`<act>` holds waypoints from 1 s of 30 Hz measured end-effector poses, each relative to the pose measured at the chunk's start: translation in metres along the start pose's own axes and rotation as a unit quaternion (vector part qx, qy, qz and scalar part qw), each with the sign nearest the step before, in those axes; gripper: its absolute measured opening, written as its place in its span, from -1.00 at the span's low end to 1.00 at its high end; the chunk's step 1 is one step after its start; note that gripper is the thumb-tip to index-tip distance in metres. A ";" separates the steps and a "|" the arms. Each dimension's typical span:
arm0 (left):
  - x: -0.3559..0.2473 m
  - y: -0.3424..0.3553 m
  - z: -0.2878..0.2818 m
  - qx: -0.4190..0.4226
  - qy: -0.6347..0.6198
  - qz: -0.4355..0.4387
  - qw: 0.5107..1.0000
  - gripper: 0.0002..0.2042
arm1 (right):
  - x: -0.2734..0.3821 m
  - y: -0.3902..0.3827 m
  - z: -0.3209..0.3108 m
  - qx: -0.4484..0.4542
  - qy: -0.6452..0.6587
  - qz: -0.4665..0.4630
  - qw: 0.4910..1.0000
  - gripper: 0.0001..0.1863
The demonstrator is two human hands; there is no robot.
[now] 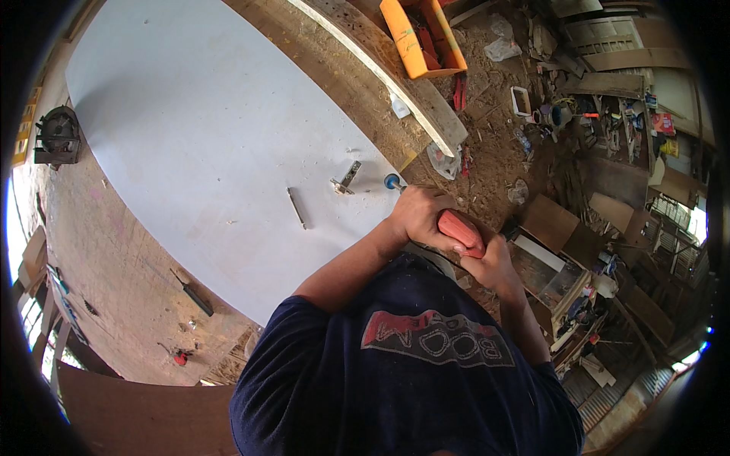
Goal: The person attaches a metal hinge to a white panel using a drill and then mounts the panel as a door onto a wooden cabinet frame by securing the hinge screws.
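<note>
My left hand [418, 216] is closed around the front of a red hand-held tool [460, 232] near the right edge of the large white panel [190, 152]. My right hand [490, 266] is closed on the back of the same tool. A blue round tip [391, 182] shows at the tool's front end, by the panel's edge; whether it touches the panel I cannot tell. On the panel, left of the tip, lie a metal fitting like a hinge [346, 177], a slim metal rod [296, 209] and small chips.
A yellow crate [414, 38] and a pale board [411, 106] are at the top. A dark machine [57, 140] stands at the left, with a black-handled tool [198, 296] on the wooden surface [137, 251] below. Scrap boards [555, 220] and clutter fill the right.
</note>
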State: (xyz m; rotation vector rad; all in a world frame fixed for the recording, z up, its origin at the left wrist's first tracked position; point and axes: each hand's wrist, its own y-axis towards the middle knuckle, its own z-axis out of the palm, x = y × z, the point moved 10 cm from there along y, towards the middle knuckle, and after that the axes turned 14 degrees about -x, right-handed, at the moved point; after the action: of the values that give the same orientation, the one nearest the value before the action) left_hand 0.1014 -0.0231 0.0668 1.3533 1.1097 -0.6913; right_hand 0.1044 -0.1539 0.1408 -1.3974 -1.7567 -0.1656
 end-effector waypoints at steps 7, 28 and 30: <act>0.003 0.000 -0.004 -0.010 -0.015 -0.007 1.000 -0.30 | 0.006 0.003 0.001 -0.003 -0.013 -0.005 1.000 -0.30; 0.021 -0.010 -0.026 -0.062 -0.077 -0.003 0.995 -0.17 | 0.030 0.016 0.013 -0.001 -0.138 -0.025 0.990 -0.25; 0.020 -0.009 -0.033 -0.091 -0.090 -0.009 0.992 -0.13 | 0.034 0.018 0.014 -0.004 -0.166 -0.017 0.986 -0.23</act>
State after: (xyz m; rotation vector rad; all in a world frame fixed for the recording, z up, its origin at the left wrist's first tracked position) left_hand 0.0932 0.0120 0.0489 1.1051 1.0143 -0.6940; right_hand 0.1119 -0.1146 0.1478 -1.4656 -2.0534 0.0470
